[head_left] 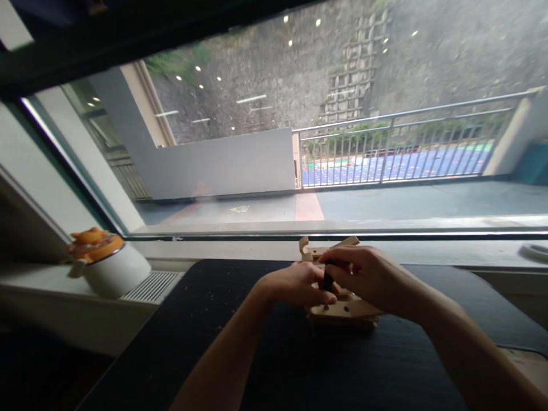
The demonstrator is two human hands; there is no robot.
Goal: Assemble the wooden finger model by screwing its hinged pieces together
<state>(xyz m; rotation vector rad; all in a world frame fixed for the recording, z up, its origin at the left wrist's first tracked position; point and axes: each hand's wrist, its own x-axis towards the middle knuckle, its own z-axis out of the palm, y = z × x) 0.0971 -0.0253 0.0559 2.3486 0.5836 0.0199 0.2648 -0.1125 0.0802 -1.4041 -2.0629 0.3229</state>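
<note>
A light wooden model (338, 311), with dark dots like screw heads or holes along its near plate, sits on the black table (205, 337). Its curved prong (303, 246) sticks up at the far side. My left hand (295, 283) is closed at the model's left side, thumb pointing right and fingers partly hidden. From the right, my right hand (368, 279) reaches over the model with bent fingers, pinching a short black piece (328, 278). This piece stands between my two hands; its exact kind is unclear. Both hands cover much of the model's middle.
On the sill at left stands a white pot (117, 271) with an orange animal-shaped top (95, 244), beside a vent grille (149, 285). Light crumbs dot the table's left part. A large window (240, 171) rises behind the table. A round pale object (535, 252) lies on the right sill.
</note>
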